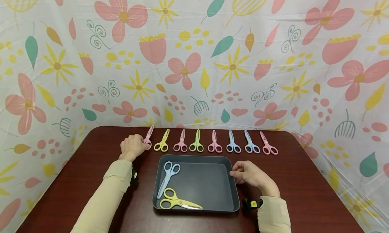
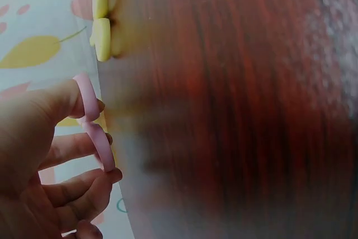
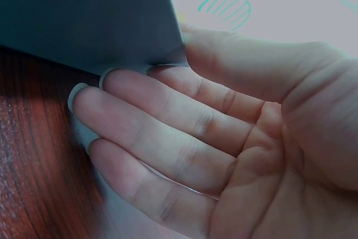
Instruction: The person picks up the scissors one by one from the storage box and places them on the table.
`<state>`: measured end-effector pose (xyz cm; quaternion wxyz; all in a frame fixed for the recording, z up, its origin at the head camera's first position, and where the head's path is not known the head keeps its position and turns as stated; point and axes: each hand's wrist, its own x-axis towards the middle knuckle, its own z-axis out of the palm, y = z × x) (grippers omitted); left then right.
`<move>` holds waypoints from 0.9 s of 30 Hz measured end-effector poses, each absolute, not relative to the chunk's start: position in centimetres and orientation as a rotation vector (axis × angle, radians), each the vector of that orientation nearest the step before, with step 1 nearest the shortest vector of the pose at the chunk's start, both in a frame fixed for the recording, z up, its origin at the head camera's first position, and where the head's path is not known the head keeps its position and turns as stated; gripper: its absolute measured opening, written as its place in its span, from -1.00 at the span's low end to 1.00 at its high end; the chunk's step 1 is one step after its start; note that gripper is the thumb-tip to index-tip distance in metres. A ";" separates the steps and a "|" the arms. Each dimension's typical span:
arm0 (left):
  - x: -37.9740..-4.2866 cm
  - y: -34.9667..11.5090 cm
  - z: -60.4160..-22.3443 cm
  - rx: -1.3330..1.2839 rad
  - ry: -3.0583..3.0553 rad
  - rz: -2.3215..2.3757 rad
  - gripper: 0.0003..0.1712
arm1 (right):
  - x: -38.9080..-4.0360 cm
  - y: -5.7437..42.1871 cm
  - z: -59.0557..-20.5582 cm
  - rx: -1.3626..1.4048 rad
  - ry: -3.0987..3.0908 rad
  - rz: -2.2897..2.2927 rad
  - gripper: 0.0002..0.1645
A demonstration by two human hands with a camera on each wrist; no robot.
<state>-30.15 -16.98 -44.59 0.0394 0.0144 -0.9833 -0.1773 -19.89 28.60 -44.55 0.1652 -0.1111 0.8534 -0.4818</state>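
Note:
At the left end of a row of scissors, my left hand (image 1: 133, 147) holds pink scissors (image 1: 148, 137) by their handle loops. The left wrist view shows the thumb at one pink loop (image 2: 87, 97) and fingertips at the other. A dark grey tray (image 1: 209, 179) lies in front of me. Light blue scissors (image 1: 167, 179) and yellow scissors (image 1: 177, 201) rest in its left part. My right hand (image 1: 250, 174) pinches the tray's right rim, thumb at the top edge and the other fingers against the outer wall (image 3: 112, 20).
Along the table's back edge lie yellow scissors (image 1: 163, 141), green scissors (image 1: 197, 141), light blue scissors (image 1: 233, 143) and several others, blades pointing away. The tray stands on a dark red-brown table (image 1: 76, 185). A flowered curtain (image 1: 194, 101) hangs right behind it.

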 end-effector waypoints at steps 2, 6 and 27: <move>-30.2 -17.0 -44.8 0.044 -3.010 -0.537 -0.56 | -19.9 28.6 -44.6 -0.317 2.430 -1.374 -0.83; -30.2 -17.1 -44.9 0.069 -3.004 -0.519 -0.56 | -20.0 28.6 -44.7 -0.317 2.425 -1.376 -0.83; -30.2 -16.8 -45.4 0.075 -3.027 -0.436 -0.52 | -20.0 28.7 -44.7 -0.303 2.426 -1.370 -0.82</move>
